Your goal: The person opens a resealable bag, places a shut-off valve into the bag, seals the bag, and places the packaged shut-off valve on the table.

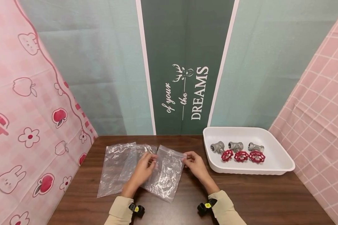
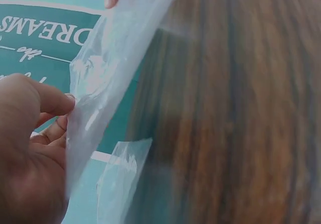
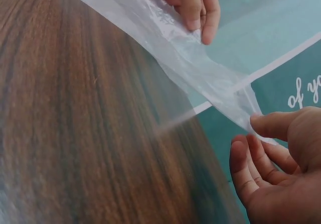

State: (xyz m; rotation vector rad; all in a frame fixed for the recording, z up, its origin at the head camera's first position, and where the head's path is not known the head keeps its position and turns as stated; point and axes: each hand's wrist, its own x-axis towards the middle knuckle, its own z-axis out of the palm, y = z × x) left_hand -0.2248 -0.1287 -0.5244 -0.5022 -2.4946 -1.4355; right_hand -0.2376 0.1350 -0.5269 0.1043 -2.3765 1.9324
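- only the head view shows the white tray point(image 1: 250, 169), with three red-wheeled valves point(image 1: 241, 156) inside, on the worktop point(image 1: 186, 209)
- the wrist views best show the left hand point(image 1: 144, 166) pinching the clear bag point(image 1: 166, 175) by its side edge, the right hand point(image 1: 196, 163) its top corner
- the clear bag spans between them
- other bags point(image 1: 112, 172), apparently two, overlap, partly hidden
- backdrop point(image 1: 187, 37) reads "of your", "the", "dreams"

left hand point(image 1: 143, 167): pinches | right hand point(image 1: 195, 163): pinches | forearms point(image 1: 226, 208): converging forward
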